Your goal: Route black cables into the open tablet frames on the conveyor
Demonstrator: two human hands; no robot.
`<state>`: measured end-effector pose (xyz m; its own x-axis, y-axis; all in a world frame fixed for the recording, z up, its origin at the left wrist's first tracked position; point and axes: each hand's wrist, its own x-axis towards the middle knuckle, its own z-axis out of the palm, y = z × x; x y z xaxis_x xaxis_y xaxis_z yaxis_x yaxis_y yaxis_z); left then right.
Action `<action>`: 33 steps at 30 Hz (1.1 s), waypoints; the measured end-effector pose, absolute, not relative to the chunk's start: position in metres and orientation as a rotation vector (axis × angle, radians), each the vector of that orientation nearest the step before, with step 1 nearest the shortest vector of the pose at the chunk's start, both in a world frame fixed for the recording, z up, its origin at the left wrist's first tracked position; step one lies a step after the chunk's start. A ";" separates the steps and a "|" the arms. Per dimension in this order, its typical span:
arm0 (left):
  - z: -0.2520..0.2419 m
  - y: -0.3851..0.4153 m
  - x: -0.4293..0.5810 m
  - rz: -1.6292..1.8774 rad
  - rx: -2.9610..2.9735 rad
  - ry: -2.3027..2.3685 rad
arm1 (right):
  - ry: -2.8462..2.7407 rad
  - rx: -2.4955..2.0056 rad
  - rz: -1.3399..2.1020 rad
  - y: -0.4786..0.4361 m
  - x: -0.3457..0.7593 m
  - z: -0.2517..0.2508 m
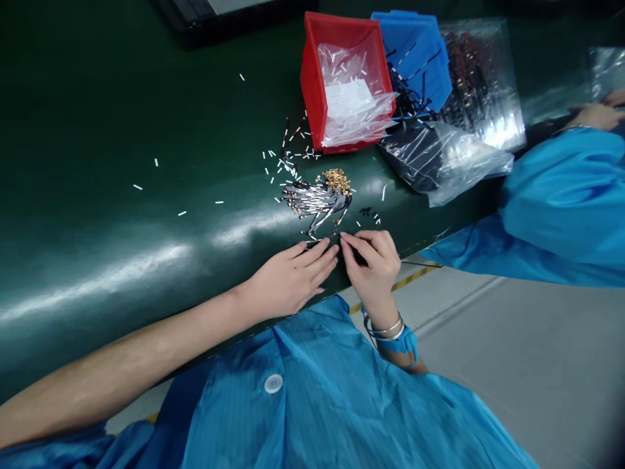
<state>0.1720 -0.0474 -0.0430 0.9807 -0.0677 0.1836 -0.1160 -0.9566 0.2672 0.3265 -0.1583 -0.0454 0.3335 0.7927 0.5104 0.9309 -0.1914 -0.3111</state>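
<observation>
My left hand (297, 279) lies flat on the green table near its front edge, fingers stretched out to the right. Its fingertips rest by a thin black strip with a white mark (312, 241), partly hidden under them. Close beside it, my right hand (372, 262) has thumb and forefinger pinched together at the tabletop; whatever is between them is too small to make out. Just beyond both hands lies a pile of thin dark cables (312, 198) with white sleeves and gold-coloured connector ends (336, 180). Small black bits (366, 212) lie beyond my right hand.
Loose white pieces (271, 154) are scattered over the table (97, 215). A red bin (315, 85) holds clear bags, and a blue bin (420, 32) holds dark cables. Plastic bags (454, 159) of parts lie to the right, near another person's blue sleeve (561, 195).
</observation>
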 end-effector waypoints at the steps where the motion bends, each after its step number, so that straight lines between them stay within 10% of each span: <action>1: -0.043 -0.047 0.172 0.248 2.850 -0.134 | -1.524 -2.046 -0.339 -0.159 0.325 -0.045; 33: -0.024 -0.041 0.172 0.543 2.110 0.265 | -1.406 -1.970 -0.200 -0.155 0.342 -0.016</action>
